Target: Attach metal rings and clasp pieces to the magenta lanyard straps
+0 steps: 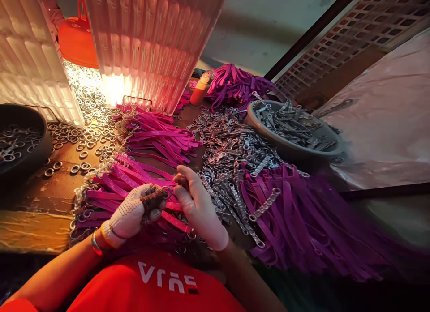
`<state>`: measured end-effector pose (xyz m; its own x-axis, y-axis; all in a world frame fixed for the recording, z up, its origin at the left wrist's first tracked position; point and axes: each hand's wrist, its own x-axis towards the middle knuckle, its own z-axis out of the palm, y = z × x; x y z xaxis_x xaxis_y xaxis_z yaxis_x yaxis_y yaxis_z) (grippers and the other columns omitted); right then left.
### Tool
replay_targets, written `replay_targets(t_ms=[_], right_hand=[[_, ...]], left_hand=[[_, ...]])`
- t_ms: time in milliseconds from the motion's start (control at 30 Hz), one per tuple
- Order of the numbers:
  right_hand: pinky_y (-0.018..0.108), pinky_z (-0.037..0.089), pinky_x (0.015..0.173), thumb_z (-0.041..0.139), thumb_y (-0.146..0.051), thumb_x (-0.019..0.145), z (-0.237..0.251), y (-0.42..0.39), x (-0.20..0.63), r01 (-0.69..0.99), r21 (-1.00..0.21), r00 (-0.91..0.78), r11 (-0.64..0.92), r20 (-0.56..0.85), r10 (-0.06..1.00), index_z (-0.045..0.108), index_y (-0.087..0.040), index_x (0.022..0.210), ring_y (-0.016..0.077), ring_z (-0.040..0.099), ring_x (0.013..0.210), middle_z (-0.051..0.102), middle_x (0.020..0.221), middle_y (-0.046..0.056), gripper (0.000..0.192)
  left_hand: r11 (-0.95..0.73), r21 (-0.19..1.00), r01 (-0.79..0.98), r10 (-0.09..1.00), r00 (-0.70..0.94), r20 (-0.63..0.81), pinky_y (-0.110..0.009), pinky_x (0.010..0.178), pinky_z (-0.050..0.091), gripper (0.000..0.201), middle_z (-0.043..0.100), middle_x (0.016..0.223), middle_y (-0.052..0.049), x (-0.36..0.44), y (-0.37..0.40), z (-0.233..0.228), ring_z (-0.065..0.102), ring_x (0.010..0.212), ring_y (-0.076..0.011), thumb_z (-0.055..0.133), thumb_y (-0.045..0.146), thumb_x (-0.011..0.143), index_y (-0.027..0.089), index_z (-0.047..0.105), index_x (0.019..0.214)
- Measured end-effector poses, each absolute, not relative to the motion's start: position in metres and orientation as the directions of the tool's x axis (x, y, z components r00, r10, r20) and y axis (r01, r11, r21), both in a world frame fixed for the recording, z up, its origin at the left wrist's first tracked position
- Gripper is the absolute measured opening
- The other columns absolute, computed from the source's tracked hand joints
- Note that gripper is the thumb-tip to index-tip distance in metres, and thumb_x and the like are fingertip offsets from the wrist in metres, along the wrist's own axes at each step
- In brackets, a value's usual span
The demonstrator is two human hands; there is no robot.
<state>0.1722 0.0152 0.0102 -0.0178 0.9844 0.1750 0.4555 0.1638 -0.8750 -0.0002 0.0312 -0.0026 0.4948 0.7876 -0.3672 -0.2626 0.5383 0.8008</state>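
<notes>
Cluttered bench (43, 204), lamp-lit from behind. Both hands low, near the body, wrists bent inward, meeting over a pile of pink straps (134, 186). Left hand (132, 213), in a dotted glove, fingers pinched on a metal ring (167, 192). Right hand (198, 204), gloved, fingers curled onto a strap end beside the ring. Metal clasps (231, 151) heaped to the right.

Left hand (129, 213) has a white knit work glove with tiny dots all over, and the fingertips are worn dark brown and grubby. Thin metal bangle at the wrist, around 7 o'clock from the glove. Right hand (199, 207) wears a thin pale glove, smooth and snug. Red top with white lettering on the chest, bare forearms.
</notes>
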Motion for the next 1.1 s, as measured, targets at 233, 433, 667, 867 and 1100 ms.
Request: replay_targets(t_ms=[233, 433, 667, 867, 1100], right_hand=[[0.031, 0.049, 0.093, 0.043, -0.022, 0.101, 0.016, 0.015, 0.172, 0.550, -0.741, -0.281, 0.385, 0.270, 0.921, 0.061, -0.020, 0.117, 0.0183, 0.063, 0.104, 0.068, 0.112, 0.007, 0.024], [0.031, 0.040, 0.067, 0.051, -0.017, 0.094, 0.012, 0.003, 0.169, 0.886, -0.323, -0.241, 0.332, 0.290, 0.926, 0.066, -0.019, 0.103, 0.0207, 0.060, 0.075, 0.068, 0.087, 0.006, 0.018], [0.034, 0.026, 0.057, 0.052, -0.019, 0.087, 0.025, -0.004, 0.176, 0.921, -0.187, -0.278, 0.343, 0.304, 0.911, 0.060, -0.022, 0.077, 0.0185, 0.054, 0.061, 0.062, 0.070, 0.002, 0.013], [0.035, 0.019, 0.055, 0.047, -0.021, 0.090, 0.028, -0.024, 0.191, 0.980, -0.063, -0.141, 0.189, 0.448, 0.883, 0.059, -0.020, 0.078, 0.0193, 0.049, 0.053, 0.058, 0.063, 0.004, 0.017], [0.028, 0.038, 0.059, 0.043, -0.023, 0.099, 0.009, -0.028, 0.218, 0.791, -0.584, 0.097, 0.183, 0.415, 0.904, 0.063, -0.019, 0.090, 0.0168, 0.060, 0.064, 0.068, 0.074, 0.003, 0.022]], left_hand=[[0.407, 0.907, -0.106, 0.813, 0.495, -0.307, -0.019, 0.043, 0.025, 0.043, 0.046, 0.054, 0.004, 0.002, 0.036, -0.005, 0.035, 0.045, -0.0060, 0.065, 0.054, 0.088, 0.015, 0.056, 0.072], [0.277, 0.961, -0.008, 0.856, 0.456, -0.243, -0.020, 0.049, 0.036, 0.036, 0.058, 0.066, 0.001, 0.002, 0.032, 0.002, 0.046, 0.055, -0.0092, 0.065, 0.050, 0.087, 0.016, 0.057, 0.079], [0.422, 0.907, 0.015, 0.759, 0.541, -0.362, -0.019, 0.042, 0.029, 0.036, 0.047, 0.055, 0.005, 0.012, 0.035, 0.007, 0.037, 0.044, -0.0072, 0.063, 0.051, 0.082, 0.019, 0.049, 0.074], [0.404, 0.908, 0.111, 0.624, 0.693, -0.362, -0.019, 0.039, 0.021, 0.033, 0.044, 0.051, 0.005, 0.039, 0.049, 0.024, 0.032, 0.041, -0.0062, 0.056, 0.050, 0.082, 0.019, 0.048, 0.075], [0.272, 0.931, 0.244, 0.604, 0.710, -0.362, -0.018, 0.044, 0.034, 0.007, 0.048, 0.060, 0.005, 0.082, 0.071, 0.038, 0.041, 0.047, -0.0070, 0.054, 0.022, 0.075, 0.018, 0.048, 0.077]])
